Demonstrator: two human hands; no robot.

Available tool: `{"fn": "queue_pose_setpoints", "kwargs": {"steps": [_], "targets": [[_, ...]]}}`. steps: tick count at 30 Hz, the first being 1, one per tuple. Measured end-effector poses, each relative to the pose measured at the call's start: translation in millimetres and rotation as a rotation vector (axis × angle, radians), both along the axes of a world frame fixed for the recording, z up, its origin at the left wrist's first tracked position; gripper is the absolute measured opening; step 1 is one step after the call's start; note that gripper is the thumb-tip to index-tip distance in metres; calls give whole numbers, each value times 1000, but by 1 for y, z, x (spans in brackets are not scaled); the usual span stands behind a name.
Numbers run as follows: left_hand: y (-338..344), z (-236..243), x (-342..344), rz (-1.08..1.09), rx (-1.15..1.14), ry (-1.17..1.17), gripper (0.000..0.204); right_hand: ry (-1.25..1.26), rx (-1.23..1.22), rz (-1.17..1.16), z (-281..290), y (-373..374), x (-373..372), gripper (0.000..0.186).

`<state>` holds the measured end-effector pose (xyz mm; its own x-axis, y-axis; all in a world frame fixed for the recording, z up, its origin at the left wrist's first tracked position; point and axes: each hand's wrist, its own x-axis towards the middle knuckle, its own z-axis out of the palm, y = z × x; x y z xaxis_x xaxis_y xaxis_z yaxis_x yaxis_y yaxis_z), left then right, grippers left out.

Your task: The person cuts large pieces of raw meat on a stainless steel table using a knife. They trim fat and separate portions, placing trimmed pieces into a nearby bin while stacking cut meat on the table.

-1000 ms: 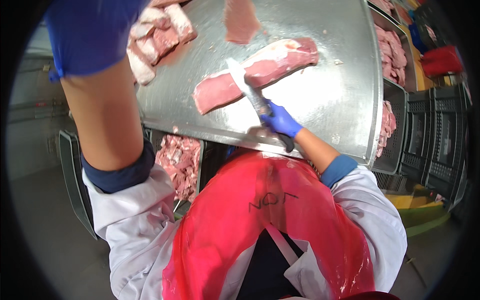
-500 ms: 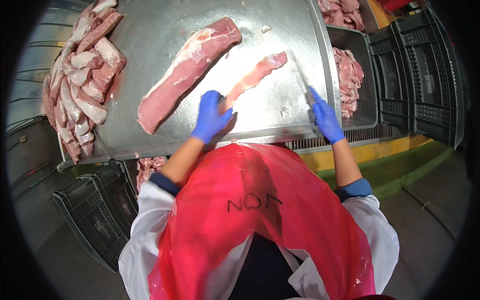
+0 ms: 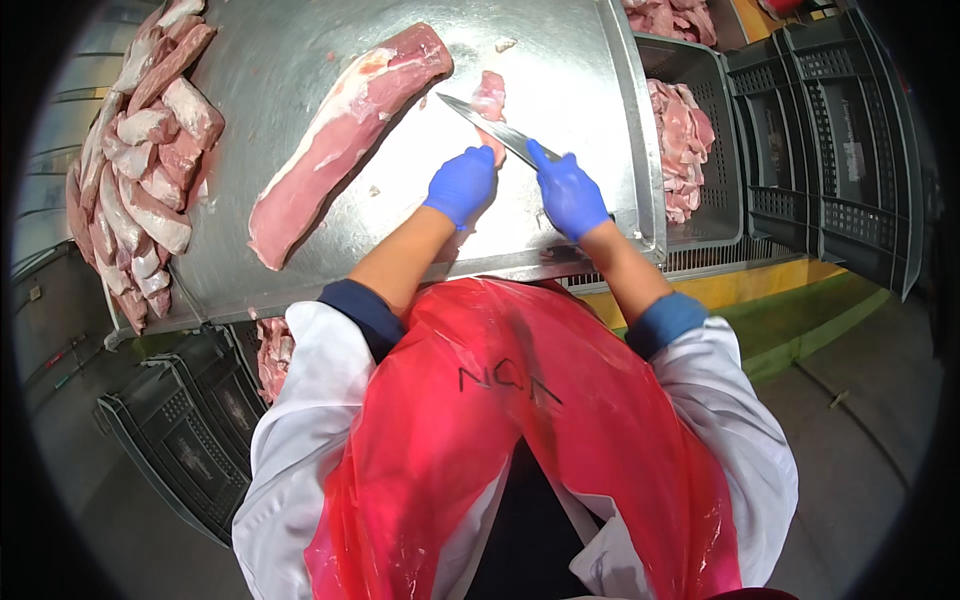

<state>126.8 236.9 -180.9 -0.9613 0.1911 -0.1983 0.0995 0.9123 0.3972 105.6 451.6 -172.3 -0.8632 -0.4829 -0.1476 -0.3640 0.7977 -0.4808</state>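
Observation:
My right hand (image 3: 571, 194), in a blue glove, is closed round the handle of a knife (image 3: 487, 124). Its long blade points up and to the left, crossing over a thin strip of meat (image 3: 490, 95). The strip's near end is in my left hand (image 3: 463, 186), also gloved in blue, with the fingers closed on it close to the blade. Whether the edge is cutting into the meat I cannot tell. To the left of both hands a long pork loin (image 3: 345, 140) lies slantwise on the metal table (image 3: 300, 30), touched by neither hand.
Many pale cuts of meat (image 3: 150, 165) are heaped at the table's left edge. Beyond its raised right rim stand a dark crate (image 3: 735, 160) of meat trimmings (image 3: 680, 150) and an upright dark crate (image 3: 845, 150). Another dark crate (image 3: 185, 430) sits low at the left.
My right hand has swung the knife left, over the strip. My left hand has moved right and slightly up with the strip, which now stands more upright. The view has shifted slightly.

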Motion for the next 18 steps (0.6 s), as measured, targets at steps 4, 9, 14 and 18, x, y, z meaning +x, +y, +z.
{"fn": "queue_pose_setpoints", "kwargs": {"steps": [4, 9, 14, 18], "targets": [[0, 17, 3, -110, 10, -127, 17, 23, 54, 48, -9, -35, -42, 54], [-55, 34, 5, 232, 189, -182, 16, -48, 82, 97, 10, -23, -53, 59], [-137, 85, 3, 121, 169, 46, 17, -13, 72, 108, -12, 11, -46, 57], [-147, 182, -10, 611, 790, -207, 22, -20, -25, 83, 9, 31, -42, 54]]}}
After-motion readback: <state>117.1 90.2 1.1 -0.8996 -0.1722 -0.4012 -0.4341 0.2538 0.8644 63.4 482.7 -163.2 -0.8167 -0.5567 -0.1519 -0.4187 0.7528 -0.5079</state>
